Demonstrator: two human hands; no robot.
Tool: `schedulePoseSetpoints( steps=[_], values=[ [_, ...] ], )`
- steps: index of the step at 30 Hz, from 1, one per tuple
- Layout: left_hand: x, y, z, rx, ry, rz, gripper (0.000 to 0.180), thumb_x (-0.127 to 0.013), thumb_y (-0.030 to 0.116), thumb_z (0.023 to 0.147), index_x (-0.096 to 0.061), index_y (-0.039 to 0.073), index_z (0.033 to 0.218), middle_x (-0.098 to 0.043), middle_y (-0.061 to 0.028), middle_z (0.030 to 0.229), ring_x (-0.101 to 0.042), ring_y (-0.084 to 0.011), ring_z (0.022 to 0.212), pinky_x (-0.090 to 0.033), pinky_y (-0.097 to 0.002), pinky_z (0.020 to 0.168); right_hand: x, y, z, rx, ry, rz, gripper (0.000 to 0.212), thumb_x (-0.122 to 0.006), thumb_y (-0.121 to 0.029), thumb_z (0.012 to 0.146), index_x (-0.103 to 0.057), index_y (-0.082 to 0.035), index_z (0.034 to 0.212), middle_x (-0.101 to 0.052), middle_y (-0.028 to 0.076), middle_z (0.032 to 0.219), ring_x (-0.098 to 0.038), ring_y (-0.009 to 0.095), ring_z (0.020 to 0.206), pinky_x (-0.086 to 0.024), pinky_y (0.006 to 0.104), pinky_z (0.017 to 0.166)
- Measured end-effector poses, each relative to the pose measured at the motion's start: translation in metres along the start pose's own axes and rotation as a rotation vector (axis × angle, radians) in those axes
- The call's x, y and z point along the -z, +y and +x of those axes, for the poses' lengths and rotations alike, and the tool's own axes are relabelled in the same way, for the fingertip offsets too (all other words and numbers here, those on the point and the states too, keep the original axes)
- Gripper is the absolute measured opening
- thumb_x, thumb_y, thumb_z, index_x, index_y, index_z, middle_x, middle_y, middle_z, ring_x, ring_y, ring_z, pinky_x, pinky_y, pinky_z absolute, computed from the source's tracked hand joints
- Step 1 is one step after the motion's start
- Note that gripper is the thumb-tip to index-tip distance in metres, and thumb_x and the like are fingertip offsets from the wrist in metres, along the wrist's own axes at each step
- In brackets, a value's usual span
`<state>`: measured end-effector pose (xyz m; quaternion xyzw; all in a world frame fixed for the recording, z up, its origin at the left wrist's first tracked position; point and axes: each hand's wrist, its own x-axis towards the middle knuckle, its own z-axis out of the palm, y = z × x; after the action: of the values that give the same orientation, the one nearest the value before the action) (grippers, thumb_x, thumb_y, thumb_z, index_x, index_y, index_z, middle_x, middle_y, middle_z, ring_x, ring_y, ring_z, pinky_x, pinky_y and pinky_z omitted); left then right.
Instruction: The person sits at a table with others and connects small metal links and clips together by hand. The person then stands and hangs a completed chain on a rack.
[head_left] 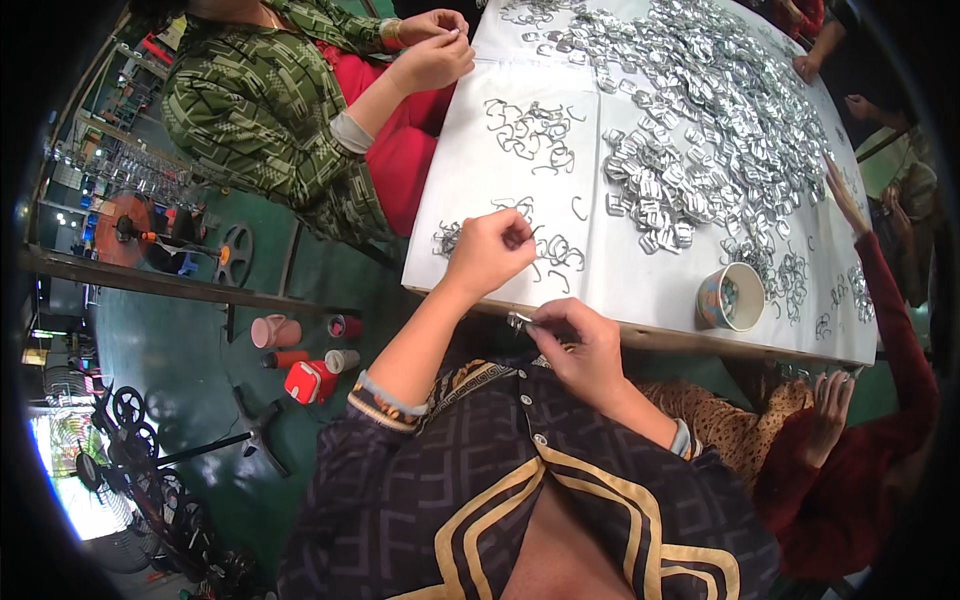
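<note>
Over the near left edge of the white-covered table, my left hand is closed, fingertips pinched, with a thin dark curved wire piece showing at them. Just off the table edge, in front of my chest, my right hand pinches a small shiny metal buckle between thumb and forefinger. Loose bent wire pieces lie beside my left hand, and another cluster of wire pieces sits farther up the table. A large heap of silvery buckles spreads across the middle and far side.
A patterned paper cup with small pieces inside stands near the right front edge. Co-workers sit around: one in a green patterned top at left, one in dark red sleeves at right. Mugs and a red container are on the floor.
</note>
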<state>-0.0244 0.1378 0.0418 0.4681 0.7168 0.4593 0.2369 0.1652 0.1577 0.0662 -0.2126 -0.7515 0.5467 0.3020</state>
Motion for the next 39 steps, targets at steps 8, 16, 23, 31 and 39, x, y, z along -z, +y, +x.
schedulePoseSetpoints(
  steps=[8, 16, 23, 31, 39],
  values=[
    [0.036, 0.028, -0.074, -0.075, -0.052, -0.246, 0.010, -0.065, -0.006, 0.076, -0.060, -0.001, 0.083, -0.063, -0.0059, 0.087, -0.059, -0.0112, 0.079, -0.047, -0.0240, 0.071, -0.005, 0.006, 0.004, -0.073, 0.026, 0.057, 0.017, -0.069, 0.008, 0.081, -0.060, 0.003, 0.094, -0.067, 0.007, 0.086, -0.068, 0.013, 0.084, -0.056, 0.0260, 0.078],
    [0.033, 0.032, -0.082, -0.254, 0.009, -0.153, 0.010, -0.066, -0.003, 0.074, -0.062, 0.001, 0.083, -0.063, -0.0069, 0.083, -0.062, -0.0161, 0.077, -0.049, -0.0275, 0.069, -0.006, 0.004, 0.004, -0.024, 0.008, 0.024, 0.019, -0.070, 0.007, 0.080, -0.060, 0.002, 0.095, -0.068, 0.008, 0.088, -0.069, 0.014, 0.083, -0.056, 0.0262, 0.076],
    [0.022, 0.036, -0.093, -0.147, 0.036, -0.158, 0.011, -0.062, -0.003, 0.079, -0.062, 0.002, 0.090, -0.064, -0.0074, 0.082, -0.062, -0.0164, 0.075, -0.049, -0.0286, 0.071, 0.001, 0.010, 0.007, 0.089, -0.042, 0.047, 0.022, -0.071, 0.003, 0.080, -0.063, -0.001, 0.100, -0.069, 0.010, 0.083, -0.068, 0.017, 0.073, -0.054, 0.0279, 0.065],
    [0.023, 0.039, -0.102, -0.222, 0.055, -0.167, 0.011, -0.060, -0.006, 0.079, -0.056, 0.002, 0.086, -0.064, -0.0083, 0.085, -0.061, -0.0185, 0.075, -0.050, -0.0298, 0.072, 0.091, 0.116, 0.040, -0.102, 0.511, -0.766, 0.031, -0.073, -0.018, 0.082, -0.067, -0.001, 0.107, -0.058, 0.014, 0.084, -0.057, 0.030, 0.079, -0.047, 0.0398, 0.073],
    [0.023, 0.039, -0.107, -0.258, 0.090, -0.138, 0.013, -0.061, -0.007, 0.078, -0.055, 0.001, 0.086, -0.063, -0.0089, 0.084, -0.061, -0.0207, 0.074, -0.049, -0.0305, 0.070, 0.119, 0.149, 0.055, -0.189, 0.448, -0.986, 0.038, -0.075, -0.023, 0.079, -0.066, 0.001, 0.107, -0.061, 0.017, 0.094, -0.060, 0.034, 0.087, -0.048, 0.0432, 0.079]
  ],
)
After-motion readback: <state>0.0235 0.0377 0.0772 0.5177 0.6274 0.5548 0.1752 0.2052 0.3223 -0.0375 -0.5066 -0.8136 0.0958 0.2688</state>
